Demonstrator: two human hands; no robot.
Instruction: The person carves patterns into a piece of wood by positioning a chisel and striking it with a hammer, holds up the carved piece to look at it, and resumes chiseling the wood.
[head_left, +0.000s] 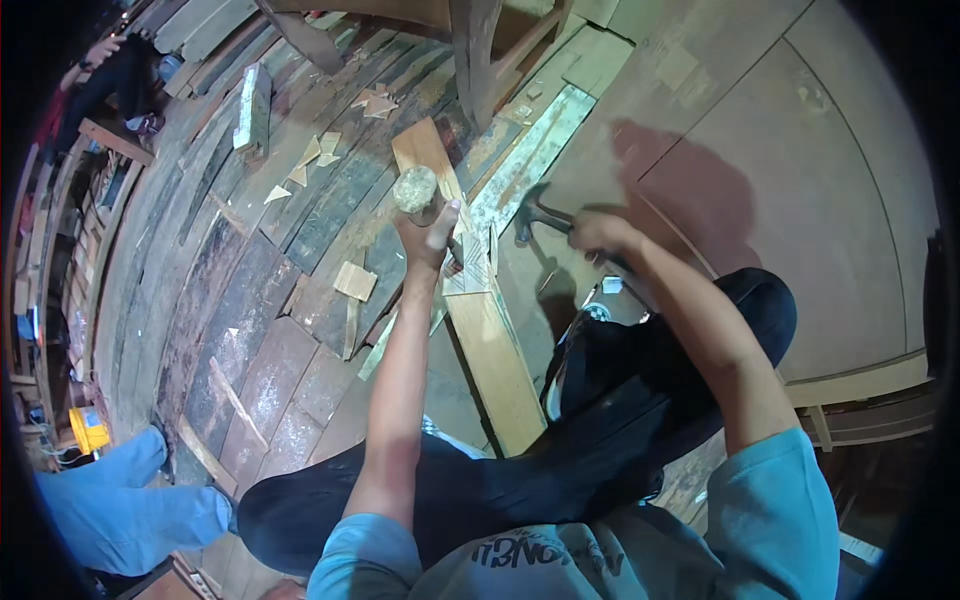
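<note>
My left hand [428, 235] is closed around an upright tool, likely a chisel, with a pale, round, battered top [414, 189], held over a wooden board [497, 370] that lies lengthwise between my legs. Carved lines mark a pale section of the board [473, 280] just beside that hand. My right hand [600, 235] grips a hammer [530, 215] by its handle, its dark head off to the right of the board.
Wood scraps [355, 282] and a pale block [250, 108] lie on the plank floor. Wooden furniture legs [467, 75] stand at the top. A person in blue trousers [120, 510] is at lower left, another person [95, 90] at upper left. A yellow bucket [88, 428] sits left.
</note>
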